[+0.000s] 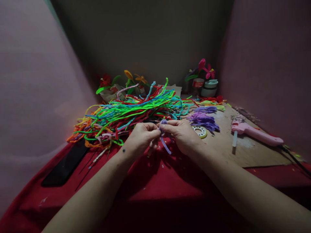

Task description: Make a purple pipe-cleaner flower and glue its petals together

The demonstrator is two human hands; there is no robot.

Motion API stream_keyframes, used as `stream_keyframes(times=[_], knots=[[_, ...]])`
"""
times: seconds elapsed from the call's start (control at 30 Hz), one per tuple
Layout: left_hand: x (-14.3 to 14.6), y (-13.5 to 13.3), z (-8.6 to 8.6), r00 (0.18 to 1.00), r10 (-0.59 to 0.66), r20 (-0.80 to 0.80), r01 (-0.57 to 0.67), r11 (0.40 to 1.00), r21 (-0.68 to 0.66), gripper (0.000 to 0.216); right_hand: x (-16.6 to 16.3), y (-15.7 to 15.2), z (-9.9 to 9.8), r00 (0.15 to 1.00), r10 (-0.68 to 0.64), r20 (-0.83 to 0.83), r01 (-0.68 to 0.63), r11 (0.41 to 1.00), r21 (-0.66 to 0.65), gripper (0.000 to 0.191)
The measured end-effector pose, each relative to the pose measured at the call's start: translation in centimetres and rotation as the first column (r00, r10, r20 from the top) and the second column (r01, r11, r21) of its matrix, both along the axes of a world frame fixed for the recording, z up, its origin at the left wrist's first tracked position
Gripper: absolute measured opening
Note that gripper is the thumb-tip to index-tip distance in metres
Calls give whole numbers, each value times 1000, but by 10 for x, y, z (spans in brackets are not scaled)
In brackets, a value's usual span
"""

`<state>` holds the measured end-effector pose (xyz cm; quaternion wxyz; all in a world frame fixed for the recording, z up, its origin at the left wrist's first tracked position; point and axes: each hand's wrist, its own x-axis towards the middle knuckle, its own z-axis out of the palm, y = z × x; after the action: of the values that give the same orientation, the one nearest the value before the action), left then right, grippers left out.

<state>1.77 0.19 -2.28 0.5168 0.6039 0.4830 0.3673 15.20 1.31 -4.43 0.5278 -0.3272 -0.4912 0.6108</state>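
Between my two hands is a purple pipe cleaner [166, 146], bent into a loop at the top with a free end hanging down. My left hand [143, 136] pinches it from the left with thumb and fingers closed. From the other side my right hand [182, 134] grips the loop, thumb and forefinger pressed together. The fingertips of both hands nearly meet there. Just behind them lies a big tangled heap of coloured pipe cleaners [136, 111]. Beside my right hand are bunches of bent purple pipe cleaners [205, 121] and a round white-and-yellow spool [200, 131].
A pink glue gun [259, 133] with a clear stick lies on a cardboard sheet [233, 155] at right, its cord trailing off. A black phone [65, 165] rests on the red cloth [155, 191] at left. Pipe-cleaner flowers [209, 72] and a lidded jar [209, 88] stand behind.
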Motion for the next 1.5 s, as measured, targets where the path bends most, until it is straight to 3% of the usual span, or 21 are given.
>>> stream_keyframes(times=[0.1, 0.2, 0.3, 0.4, 0.5, 0.63, 0.73, 0.83, 1.0, 1.13, 1.37, 1.43, 1.5], knots=[[0, 2, 1, 1000, 22, 21, -21, 999, -39, 17, 1, 2, 2, 997, -26, -71, 20, 997, -74, 15], [-2, 3, 0, 999, -44, 32, 48, 991, -127, 17, 1, 4, 3, 982, -48, -183, 18, 987, -159, 15], [-7, 3, 0, 988, -150, 44, 156, 965, -213, 19, 2, 4, 4, 972, -55, -230, 17, 986, -163, 11], [-11, 3, 2, 987, -155, 39, 160, 966, -205, 17, 3, 4, 4, 969, -65, -239, 30, 989, -148, 10], [-11, 0, 8, 994, -97, 48, 102, 989, -112, 16, 3, 5, 3, 975, -91, -201, 66, 989, -131, 8], [-4, -6, 12, 998, 15, 56, -21, 994, 108, 13, 4, 4, 1, 980, -78, -182, 63, 994, -87, 6], [3, -11, 13, 987, 156, 44, -162, 948, 273, 9, 4, 3, 1, 988, -59, -145, 50, 997, -65, 7], [6, -13, 12, 976, 211, 45, -213, 904, 370, 7, 4, 1, 1, 990, -51, -130, 43, 997, -57, 7], [8, -14, 9, 974, 226, 25, -215, 877, 429, 8, 4, 1, 1, 994, -39, -100, 33, 998, -59, 7], [6, -15, 3, 959, 265, -100, -177, 835, 521, 7, 4, 2, -1, 995, -54, -80, 50, 997, -57, 9], [2, -6, -9, 880, 325, -345, 80, 616, 784, 5, 3, 1, -1, 988, -117, -105, 101, 985, -140, 6], [2, -3, -8, 903, 272, -332, 79, 654, 752, 6, 2, 2, -2, 986, -118, -119, 97, 980, -172, 6], [2, -3, -5, 942, 197, -273, 25, 768, 640, 8, 2, 3, -4, 983, -108, -148, 74, 974, -214, 7]])
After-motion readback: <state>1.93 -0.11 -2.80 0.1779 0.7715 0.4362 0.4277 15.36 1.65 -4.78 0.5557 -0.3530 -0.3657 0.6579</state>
